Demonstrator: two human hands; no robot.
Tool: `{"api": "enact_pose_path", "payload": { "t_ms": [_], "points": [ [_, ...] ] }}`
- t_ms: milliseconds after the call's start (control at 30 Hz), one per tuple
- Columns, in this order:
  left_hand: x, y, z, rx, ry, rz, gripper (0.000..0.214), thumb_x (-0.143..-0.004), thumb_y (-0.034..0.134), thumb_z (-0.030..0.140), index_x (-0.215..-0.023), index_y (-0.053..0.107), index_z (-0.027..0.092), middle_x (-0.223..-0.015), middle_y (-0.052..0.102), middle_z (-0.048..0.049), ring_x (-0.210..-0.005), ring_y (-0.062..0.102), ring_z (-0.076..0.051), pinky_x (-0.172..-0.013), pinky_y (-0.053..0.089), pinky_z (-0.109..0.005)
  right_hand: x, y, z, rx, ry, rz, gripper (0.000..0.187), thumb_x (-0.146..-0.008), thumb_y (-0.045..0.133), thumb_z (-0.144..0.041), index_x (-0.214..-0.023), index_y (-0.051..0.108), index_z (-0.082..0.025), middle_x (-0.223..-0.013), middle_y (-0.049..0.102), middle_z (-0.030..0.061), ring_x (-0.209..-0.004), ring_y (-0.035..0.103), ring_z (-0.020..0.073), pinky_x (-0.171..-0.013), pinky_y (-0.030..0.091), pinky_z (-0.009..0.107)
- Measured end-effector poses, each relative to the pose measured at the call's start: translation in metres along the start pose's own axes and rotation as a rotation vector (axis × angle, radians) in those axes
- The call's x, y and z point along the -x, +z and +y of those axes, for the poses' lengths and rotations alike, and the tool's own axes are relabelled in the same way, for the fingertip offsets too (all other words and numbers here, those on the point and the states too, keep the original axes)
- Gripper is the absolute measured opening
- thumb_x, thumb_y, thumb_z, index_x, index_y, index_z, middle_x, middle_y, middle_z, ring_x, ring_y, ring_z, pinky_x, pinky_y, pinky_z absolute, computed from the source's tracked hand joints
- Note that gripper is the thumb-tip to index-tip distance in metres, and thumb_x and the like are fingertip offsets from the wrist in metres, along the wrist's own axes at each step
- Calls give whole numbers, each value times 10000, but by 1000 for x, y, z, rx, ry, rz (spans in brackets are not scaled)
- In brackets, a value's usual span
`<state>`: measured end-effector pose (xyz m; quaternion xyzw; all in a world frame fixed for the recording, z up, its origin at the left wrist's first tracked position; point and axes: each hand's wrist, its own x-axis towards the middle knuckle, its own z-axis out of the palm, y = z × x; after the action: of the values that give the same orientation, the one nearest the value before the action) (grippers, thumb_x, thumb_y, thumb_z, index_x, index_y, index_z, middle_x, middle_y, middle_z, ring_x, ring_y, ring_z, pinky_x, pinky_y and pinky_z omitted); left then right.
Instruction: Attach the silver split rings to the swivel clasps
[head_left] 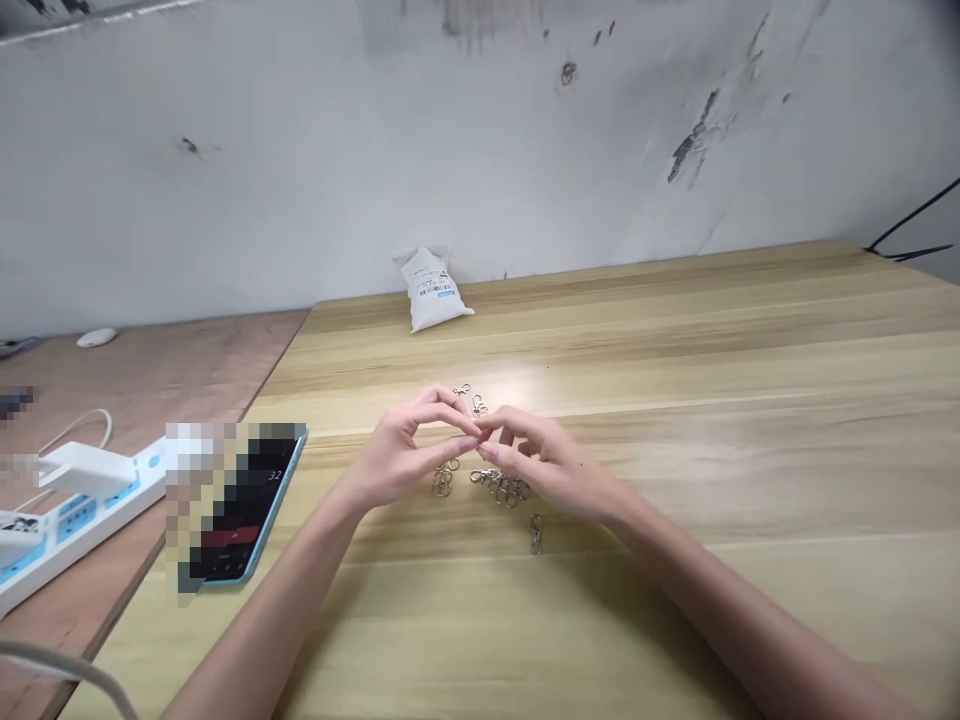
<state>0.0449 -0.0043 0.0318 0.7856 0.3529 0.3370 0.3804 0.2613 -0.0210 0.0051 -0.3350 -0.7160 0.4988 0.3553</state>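
Note:
My left hand [412, 445] and my right hand [536, 455] meet fingertip to fingertip above the wooden table. Both pinch with thumb and forefinger. A small bit of metal seems to show between the tips, too tiny to name. Below the right fingers lies a pile of silver swivel clasps with split rings [504, 487]. Several rings [442, 480] rest beneath my left hand. Just beyond the fingers are a swivel clasp [478, 405] and another clasp [463, 389], partly hidden by the left fingers. Nearer to me lies a single clasp with its ring [536, 534].
A white plastic packet [436, 295] with a printed label lies against the wall. To the left are a phone [247, 520], partly blurred out, and a white power strip [150, 470] with a plugged-in charger [90, 468]. A grey cable [67, 665] curves at the lower left.

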Motion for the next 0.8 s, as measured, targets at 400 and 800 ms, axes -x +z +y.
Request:
{"api": "enact_pose_path", "payload": {
  "t_ms": [400, 800],
  "points": [
    [9, 19, -4, -87, -166, 218, 135, -829, 707, 331, -793, 663, 209, -1019, 613, -39, -1033, 592, -201, -957, 449, -369, 4, 18, 8, 139, -55, 84, 257, -978, 473, -322, -892, 670, -180, -714, 594, -6, -559, 423, 87, -539, 330, 232],
    [11, 36, 1, -273, -92, 237, 95, -874, 635, 239, -846, 726, 234, -986, 619, -36, -996, 603, -190, -917, 478, -349, 5, 19, 16, 974, -371, 322, 300, -945, 467, -205, -684, 612, -169, -566, 580, -15, -508, 492, 90, -509, 257, 242]
  ]
}}
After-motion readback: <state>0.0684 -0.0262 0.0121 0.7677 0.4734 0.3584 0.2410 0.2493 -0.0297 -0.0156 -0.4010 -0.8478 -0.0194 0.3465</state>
